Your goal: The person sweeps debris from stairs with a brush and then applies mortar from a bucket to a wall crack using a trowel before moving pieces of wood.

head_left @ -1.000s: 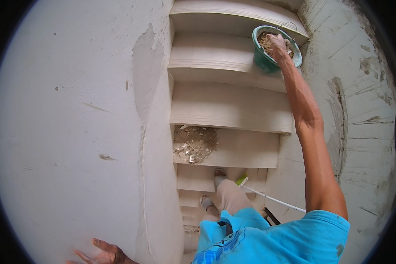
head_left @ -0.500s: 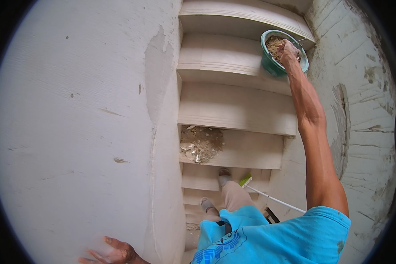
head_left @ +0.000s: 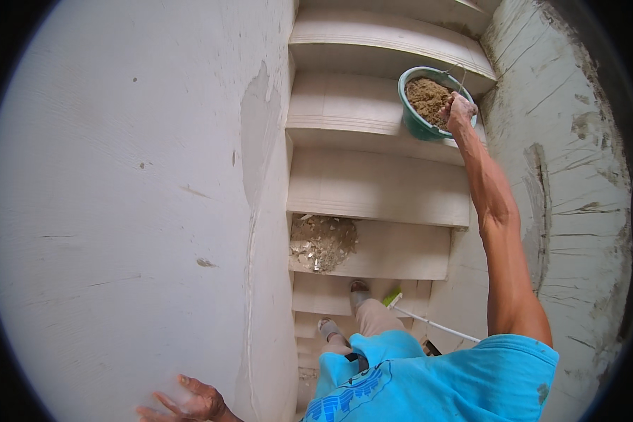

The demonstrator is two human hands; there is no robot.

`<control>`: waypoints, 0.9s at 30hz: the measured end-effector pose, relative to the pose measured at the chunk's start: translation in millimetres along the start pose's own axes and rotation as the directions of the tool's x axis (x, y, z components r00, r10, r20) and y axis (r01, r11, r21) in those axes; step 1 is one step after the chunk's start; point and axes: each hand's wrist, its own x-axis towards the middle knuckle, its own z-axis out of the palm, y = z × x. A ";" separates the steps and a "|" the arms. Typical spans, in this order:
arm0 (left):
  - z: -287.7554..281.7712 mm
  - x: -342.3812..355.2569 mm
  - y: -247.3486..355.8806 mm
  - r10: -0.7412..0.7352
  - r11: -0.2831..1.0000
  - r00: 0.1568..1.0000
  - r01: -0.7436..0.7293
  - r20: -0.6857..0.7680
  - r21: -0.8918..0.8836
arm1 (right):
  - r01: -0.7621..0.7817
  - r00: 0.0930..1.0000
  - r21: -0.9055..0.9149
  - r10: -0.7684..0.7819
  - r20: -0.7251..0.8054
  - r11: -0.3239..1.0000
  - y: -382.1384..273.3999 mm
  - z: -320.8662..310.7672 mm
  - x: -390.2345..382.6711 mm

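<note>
High on the right, my right hand (head_left: 460, 110) is closed at the near-right rim of a green bucket (head_left: 420, 126). It grips the thin wire handle (head_left: 463, 73), part of which loops up beyond my fingers. Brown sandy material (head_left: 427, 98) fills much of the bucket, which is over a pale stair tread by the right wall; whether its base touches the tread cannot be made out. At the lower left, my left hand (head_left: 193, 402) has its fingers spread at the white wall (head_left: 133, 281), holding nothing.
A heap of broken rubble (head_left: 322, 243) lies at the left end of a lower step (head_left: 401, 246). Below it, my sandalled feet (head_left: 359, 288) stand on the stairs. A green-headed broom (head_left: 394, 298) with a white handle leans to their right. The right wall (head_left: 513, 211) is scraped and stained.
The bucket and my right hand have shifted slightly left and down in view, and more of the sandy contents shows. My left hand stays at the wall with its fingers spread.
</note>
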 end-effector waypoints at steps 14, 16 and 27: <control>-8.1 7.7 -4.2 0.051 0.998 0.998 -0.049 0.042 -0.038 | 0.202 0.892 -0.275 -0.060 0.449 0.940 -28.7 -31.3 -57.2; -8.3 1.4 -10.8 0.038 0.998 0.998 -0.035 0.054 -0.054 | 0.151 0.900 -0.258 -0.024 0.436 0.954 -26.3 -36.6 -81.3; 5.4 -2.5 -5.1 0.048 0.989 0.999 -0.048 -0.005 -0.140 | -0.024 0.753 -0.486 0.336 0.566 0.873 -13.2 -97.6 -247.4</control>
